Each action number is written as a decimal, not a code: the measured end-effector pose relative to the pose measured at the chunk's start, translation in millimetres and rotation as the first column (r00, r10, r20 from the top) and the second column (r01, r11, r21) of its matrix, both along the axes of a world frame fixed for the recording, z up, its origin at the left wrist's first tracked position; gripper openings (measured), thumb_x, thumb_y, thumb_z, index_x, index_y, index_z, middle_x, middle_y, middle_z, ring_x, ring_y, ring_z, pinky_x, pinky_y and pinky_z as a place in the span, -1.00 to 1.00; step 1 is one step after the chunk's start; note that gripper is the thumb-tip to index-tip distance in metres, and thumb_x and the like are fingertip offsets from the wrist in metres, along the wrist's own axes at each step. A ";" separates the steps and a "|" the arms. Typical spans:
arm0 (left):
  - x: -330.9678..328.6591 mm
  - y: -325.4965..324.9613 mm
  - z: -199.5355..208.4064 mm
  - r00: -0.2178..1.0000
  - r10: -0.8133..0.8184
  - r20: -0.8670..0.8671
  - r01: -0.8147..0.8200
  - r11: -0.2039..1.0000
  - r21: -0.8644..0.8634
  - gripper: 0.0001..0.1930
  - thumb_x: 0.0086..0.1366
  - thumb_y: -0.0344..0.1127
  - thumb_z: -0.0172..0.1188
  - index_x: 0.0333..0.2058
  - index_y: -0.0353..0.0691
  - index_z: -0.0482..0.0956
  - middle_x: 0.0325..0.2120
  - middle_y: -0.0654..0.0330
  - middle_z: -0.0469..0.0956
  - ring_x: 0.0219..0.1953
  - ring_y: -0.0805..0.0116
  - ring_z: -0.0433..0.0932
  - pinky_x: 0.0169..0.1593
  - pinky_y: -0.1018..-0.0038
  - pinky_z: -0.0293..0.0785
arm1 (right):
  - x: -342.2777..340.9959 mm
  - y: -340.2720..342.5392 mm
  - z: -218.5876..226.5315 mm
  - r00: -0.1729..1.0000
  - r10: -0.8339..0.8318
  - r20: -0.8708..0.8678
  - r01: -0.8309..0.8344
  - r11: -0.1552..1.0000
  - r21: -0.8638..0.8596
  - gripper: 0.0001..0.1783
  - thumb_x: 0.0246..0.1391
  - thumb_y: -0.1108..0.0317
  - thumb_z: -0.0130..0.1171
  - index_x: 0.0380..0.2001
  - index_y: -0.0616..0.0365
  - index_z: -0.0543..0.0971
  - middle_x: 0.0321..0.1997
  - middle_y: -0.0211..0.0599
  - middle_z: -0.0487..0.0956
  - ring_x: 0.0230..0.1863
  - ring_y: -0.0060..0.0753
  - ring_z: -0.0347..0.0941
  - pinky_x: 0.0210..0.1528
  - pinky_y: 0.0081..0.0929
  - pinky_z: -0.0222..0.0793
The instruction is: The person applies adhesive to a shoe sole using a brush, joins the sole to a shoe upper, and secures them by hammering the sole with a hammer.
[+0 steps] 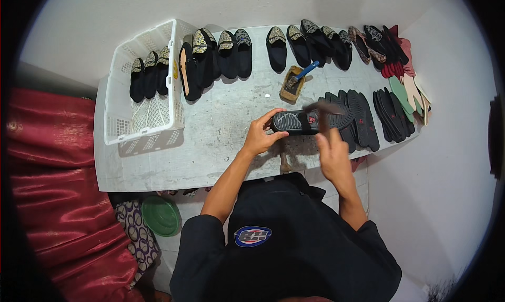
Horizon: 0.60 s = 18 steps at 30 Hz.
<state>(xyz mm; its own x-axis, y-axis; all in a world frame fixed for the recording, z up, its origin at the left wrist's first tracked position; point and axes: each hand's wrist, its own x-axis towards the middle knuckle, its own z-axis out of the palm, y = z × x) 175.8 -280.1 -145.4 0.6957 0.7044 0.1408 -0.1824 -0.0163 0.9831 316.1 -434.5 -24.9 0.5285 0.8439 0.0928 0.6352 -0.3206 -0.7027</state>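
- The white plastic crate (pixel 118 128) sits at the left end of the grey worktable (pixel 221 128) with black slippers (pixel 150 73) inside; it walls off that side, so any sideways sweep is better kept short of it.
- The left hand (pixel 260 136) is closed around the heel end of a black shoe sole (pixel 302 121), tread side up, held just above the table's near middle.
- A firm, level grip here looks wise, so the sole does not rock under the strokes.
- The right hand (pixel 330 144) pinches a brush (pixel 322 112) whose blurred head lies over the sole's toe half; even strokes out to the rim would serve best.
- The glue pot (pixel 292 83) stands just behind, within easy reach.
- A fan of black soles (pixel 363 115) crowds the right; the table edge is close below, open room lies centre-left.
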 end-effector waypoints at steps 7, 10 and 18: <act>-0.4 -0.4 -4.1 1.000 -0.009 -0.001 0.009 1.000 0.007 -0.34 -0.01 -0.49 0.47 0.12 -0.32 0.45 -0.06 0.14 0.58 -0.08 0.47 0.54 0.03 0.50 0.47 | 11.3 1.6 -8.0 0.995 0.027 -0.092 -0.030 0.999 -0.038 -0.69 0.28 0.21 0.05 -0.39 0.28 0.40 -0.72 -0.12 0.40 -0.70 -0.21 0.37 -0.58 -0.27 0.21; 2.1 1.2 -3.3 1.000 -0.005 0.003 0.005 1.000 0.012 -0.34 -0.01 -0.49 0.47 0.12 -0.32 0.45 -0.06 0.13 0.58 -0.07 0.46 0.55 0.04 0.49 0.47 | 2.4 4.9 11.9 0.990 0.026 -0.139 -0.019 0.999 0.050 -0.70 0.30 0.23 0.04 -0.42 0.24 0.38 -0.78 -0.33 0.35 -0.76 -0.54 0.27 -0.65 -0.48 0.14; 3.6 4.2 1.3 0.997 -0.069 -0.044 0.068 0.997 -0.026 -0.31 -0.04 -0.57 0.46 0.13 -0.36 0.42 0.05 0.10 0.52 0.04 0.39 0.52 0.15 0.44 0.44 | 5.5 2.4 -25.9 0.994 0.007 0.111 -0.006 1.000 -0.007 -0.64 0.29 0.17 0.05 -0.34 0.32 0.38 -0.73 -0.10 0.38 -0.69 -0.31 0.37 -0.57 -0.29 0.22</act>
<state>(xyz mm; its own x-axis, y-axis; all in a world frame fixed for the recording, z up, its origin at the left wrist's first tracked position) 179.5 -275.9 -144.0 0.7478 0.6576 0.0919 -0.1384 0.0191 0.9902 321.6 -432.1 -50.8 0.5100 0.8478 0.1454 0.7114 -0.3206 -0.6254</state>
